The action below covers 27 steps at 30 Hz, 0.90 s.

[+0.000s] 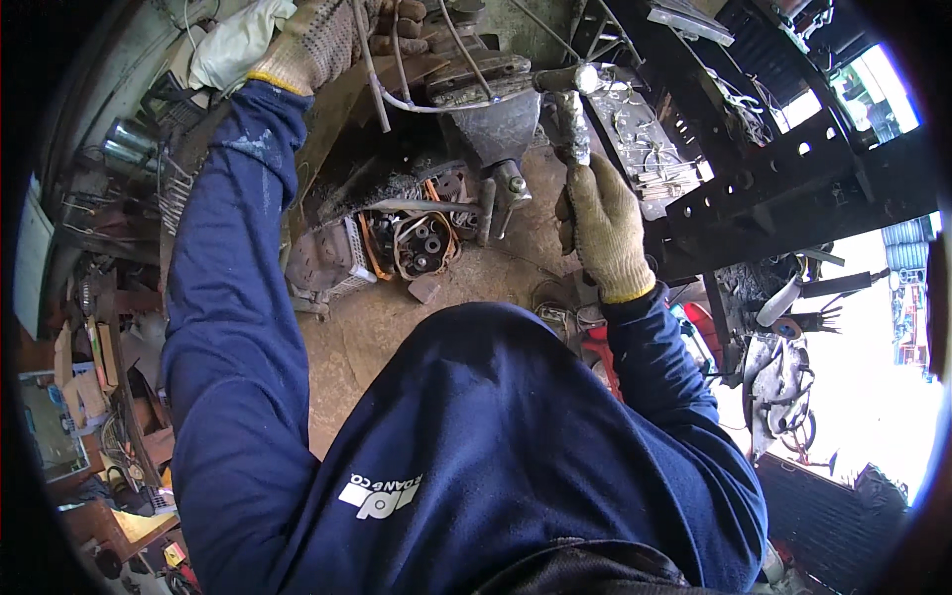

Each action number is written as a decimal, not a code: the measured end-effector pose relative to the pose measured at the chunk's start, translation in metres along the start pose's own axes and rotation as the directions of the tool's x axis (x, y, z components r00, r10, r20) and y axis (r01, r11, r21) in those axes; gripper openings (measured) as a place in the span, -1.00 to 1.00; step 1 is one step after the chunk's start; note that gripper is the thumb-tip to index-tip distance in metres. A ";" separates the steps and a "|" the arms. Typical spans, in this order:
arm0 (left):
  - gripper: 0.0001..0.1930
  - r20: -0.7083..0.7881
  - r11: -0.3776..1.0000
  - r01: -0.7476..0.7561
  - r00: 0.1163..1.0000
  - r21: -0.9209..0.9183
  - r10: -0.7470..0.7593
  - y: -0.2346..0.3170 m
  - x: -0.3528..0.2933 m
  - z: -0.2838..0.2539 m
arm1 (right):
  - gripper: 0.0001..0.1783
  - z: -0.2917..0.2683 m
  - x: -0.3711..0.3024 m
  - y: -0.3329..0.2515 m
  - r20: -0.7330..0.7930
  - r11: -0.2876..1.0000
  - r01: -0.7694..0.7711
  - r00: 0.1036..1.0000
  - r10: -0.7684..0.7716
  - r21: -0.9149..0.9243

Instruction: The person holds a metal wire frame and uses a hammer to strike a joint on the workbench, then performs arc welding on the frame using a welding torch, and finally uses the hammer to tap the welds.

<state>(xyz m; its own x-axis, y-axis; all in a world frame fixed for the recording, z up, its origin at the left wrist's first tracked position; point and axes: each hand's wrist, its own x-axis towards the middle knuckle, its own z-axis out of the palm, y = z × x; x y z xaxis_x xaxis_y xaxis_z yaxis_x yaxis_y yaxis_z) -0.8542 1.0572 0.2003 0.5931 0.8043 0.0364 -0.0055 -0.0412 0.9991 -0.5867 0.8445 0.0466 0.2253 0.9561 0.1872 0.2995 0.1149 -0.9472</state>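
Both my hands wear knitted work gloves. My right hand (607, 226) is closed around the handle of a hammer (573, 124), whose head is level with the vise jaws. My left hand (315, 48), in a dotted glove, reaches to the upper left and is closed at a bent metal rod (373, 74); its fingertips are partly hidden at the picture's top edge. Thin curved rods run from there over the bench vise (491, 114). The hammer head is just right of the jaws; whether it touches them I cannot tell.
Under the vise lie greasy machine parts (424, 246) and a pale plastic crate (347, 260) on the dirt-covered floor. A dark perforated steel beam (793, 198) stands to the right. A white cloth (238, 45) is beside my left hand. Cluttered shelves (104, 397) line the left.
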 end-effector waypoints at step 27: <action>-0.60 0.019 0.995 -0.044 0.999 -0.092 0.046 -0.013 -0.010 -0.010 | -0.63 0.018 0.016 -0.039 -0.021 0.990 0.133 0.991 -0.134 -0.050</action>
<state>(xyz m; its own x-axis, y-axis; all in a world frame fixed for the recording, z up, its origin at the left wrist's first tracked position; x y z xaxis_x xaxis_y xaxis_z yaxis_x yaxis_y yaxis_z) -0.8678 1.0555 0.1875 0.6076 0.7900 0.0815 -0.1050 -0.0218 0.9942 -0.6113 0.8606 0.0815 0.2022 0.9264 0.3176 0.3725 0.2272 -0.8998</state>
